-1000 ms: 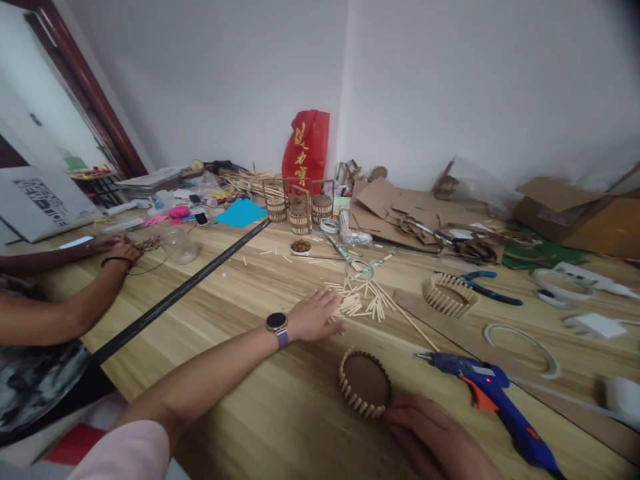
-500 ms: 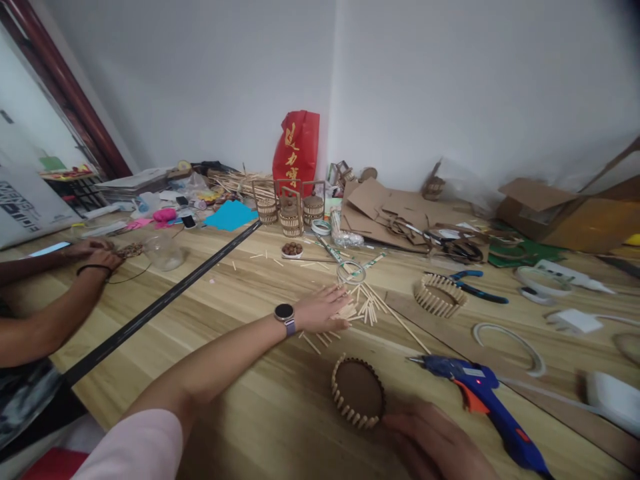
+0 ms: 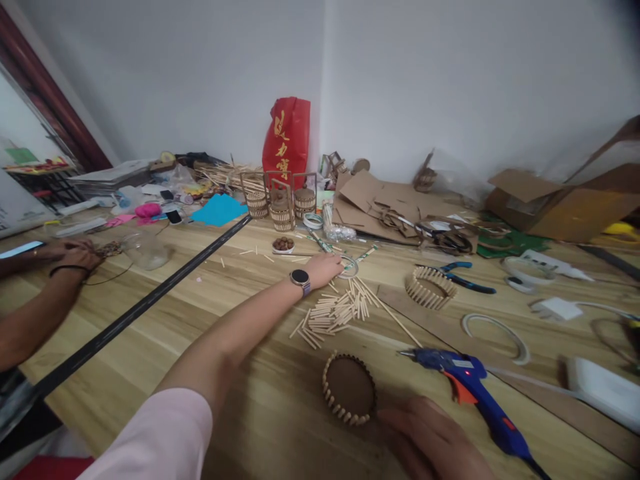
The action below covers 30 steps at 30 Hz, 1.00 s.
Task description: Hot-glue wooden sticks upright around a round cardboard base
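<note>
My left hand (image 3: 324,268), with a watch on its wrist, reaches to a pale ring (image 3: 349,268) behind a pile of short wooden sticks (image 3: 333,312); its fingers look bent at the ring's left edge, and what they hold is too small to make out. At the lower middle, my right hand (image 3: 433,433) is blurred, its fingertips by the right edge of a round brown base (image 3: 350,387) with stick pieces around its rim. A blue glue gun (image 3: 475,383) with an orange trigger lies right of it.
A second stick ring (image 3: 431,288) and blue-handled pliers (image 3: 467,278) lie to the right. Small lidded baskets (image 3: 283,215), a bowl of brown balls (image 3: 283,245) and a red bag (image 3: 287,143) stand behind. Another person's hands (image 3: 75,257) are at the left, beyond a black strip (image 3: 145,303).
My left hand has moved from over the stick pile, where it lay spread, forward to the pale ring, uncovering the sticks. The view has shifted slightly. My right hand stays by the round base.
</note>
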Available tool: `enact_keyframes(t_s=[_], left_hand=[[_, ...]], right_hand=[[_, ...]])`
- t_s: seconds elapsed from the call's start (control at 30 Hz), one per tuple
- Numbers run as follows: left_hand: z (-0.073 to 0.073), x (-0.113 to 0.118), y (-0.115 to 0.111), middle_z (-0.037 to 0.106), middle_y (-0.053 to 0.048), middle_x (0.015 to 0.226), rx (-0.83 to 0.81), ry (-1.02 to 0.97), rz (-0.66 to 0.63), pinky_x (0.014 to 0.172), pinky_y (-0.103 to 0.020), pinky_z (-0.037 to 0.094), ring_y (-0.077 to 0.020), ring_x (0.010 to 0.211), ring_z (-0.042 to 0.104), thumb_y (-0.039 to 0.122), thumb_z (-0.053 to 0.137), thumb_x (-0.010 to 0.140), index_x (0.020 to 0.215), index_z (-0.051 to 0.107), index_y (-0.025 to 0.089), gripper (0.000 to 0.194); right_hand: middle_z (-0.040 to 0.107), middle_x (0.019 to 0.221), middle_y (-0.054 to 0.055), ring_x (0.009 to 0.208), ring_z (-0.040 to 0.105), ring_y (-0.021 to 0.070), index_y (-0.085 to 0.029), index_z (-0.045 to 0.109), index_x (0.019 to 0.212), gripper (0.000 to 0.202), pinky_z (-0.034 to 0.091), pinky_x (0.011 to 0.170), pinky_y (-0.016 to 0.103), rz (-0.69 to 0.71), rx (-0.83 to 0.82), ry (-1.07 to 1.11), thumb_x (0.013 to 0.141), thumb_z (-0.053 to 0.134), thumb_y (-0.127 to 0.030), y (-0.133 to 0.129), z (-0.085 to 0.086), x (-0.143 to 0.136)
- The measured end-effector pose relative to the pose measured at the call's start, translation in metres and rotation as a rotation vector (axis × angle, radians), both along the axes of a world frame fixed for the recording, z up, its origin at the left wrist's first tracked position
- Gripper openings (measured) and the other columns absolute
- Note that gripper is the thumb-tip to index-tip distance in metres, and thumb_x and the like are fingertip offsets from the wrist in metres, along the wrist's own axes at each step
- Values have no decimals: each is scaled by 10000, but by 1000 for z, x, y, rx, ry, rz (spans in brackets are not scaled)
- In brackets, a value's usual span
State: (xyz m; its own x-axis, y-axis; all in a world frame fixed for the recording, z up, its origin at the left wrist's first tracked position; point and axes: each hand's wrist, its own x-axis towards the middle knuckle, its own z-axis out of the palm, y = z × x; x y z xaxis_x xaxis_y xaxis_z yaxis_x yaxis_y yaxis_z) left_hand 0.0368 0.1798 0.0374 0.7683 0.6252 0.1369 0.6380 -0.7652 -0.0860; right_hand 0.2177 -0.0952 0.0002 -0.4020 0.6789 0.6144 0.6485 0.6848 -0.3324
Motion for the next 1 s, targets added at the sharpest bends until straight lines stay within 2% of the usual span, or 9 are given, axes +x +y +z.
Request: enact_keyframes(t_s=[0.2,0.33,0.43,0.57,0.67,0.77,0.87,0.93,1.0], left_hand=[[10,-8,8,636,-113,1117,24,-65,118,855,-342,474,-253,1050,585,129,360,959,1144,641,184,340],[7,-7,8,608,-161,1174,20,-115,159,905,-396,466,-282,1083,571,92,354,934,1163,625,139,357],[0,5,-8,551,-185,1297,-7,-132,34,1001,-430,420,-295,1190,513,126,386,942,1191,609,116,334],[-12,22,-37,642,-72,1230,-125,-82,-253,1040,-322,410,-201,1161,557,284,475,972,1166,644,212,267],[-19,22,-50,607,-76,1319,-160,-82,-323,1050,-313,411,-198,1215,544,310,482,975,1216,622,205,298],[-20,7,-55,635,-75,1279,-173,-92,-313,1036,-299,429,-188,1177,576,320,453,989,1172,650,205,294],[-16,-25,-62,618,-90,1308,-156,-128,-243,1110,-350,369,-204,1233,544,342,370,1015,1203,639,211,354],[-15,-54,-69,463,-119,1483,-126,-160,-155,1190,-457,233,-265,1404,368,391,346,1018,1331,554,201,421],[-17,-83,-78,249,-122,1601,-124,-115,42,1198,-545,144,-339,1488,168,522,365,991,1460,409,220,560]], right_hand=[[707,768,23,674,667,146,-244,646,1035,175,538,616,231,-8,-88,-94,928,524,-177,-3,7,-1],[706,768,25,675,662,147,-237,642,1030,168,527,611,241,7,-104,-116,940,511,-180,-4,8,-2],[703,770,34,673,655,147,-229,642,1021,166,518,609,245,7,-102,-109,947,500,-183,-5,9,-5],[702,790,41,693,651,153,-216,640,1031,184,514,625,255,9,-100,-120,941,491,-159,-5,9,-6],[702,797,37,690,644,152,-213,636,1036,199,506,616,255,19,-85,-136,927,490,-134,-5,8,-5],[703,795,36,690,647,149,-215,632,1041,207,507,619,251,23,-63,-138,916,494,-126,-5,6,-4],[708,803,33,688,653,146,-230,633,1052,217,508,621,247,5,-47,-117,910,499,-133,-6,6,-3],[705,785,24,671,652,143,-238,634,1051,211,507,610,244,-11,-24,-94,908,510,-144,-6,6,-3],[702,771,20,662,653,143,-239,636,1045,204,509,602,244,-9,-15,-86,908,514,-151,-6,7,-4]])
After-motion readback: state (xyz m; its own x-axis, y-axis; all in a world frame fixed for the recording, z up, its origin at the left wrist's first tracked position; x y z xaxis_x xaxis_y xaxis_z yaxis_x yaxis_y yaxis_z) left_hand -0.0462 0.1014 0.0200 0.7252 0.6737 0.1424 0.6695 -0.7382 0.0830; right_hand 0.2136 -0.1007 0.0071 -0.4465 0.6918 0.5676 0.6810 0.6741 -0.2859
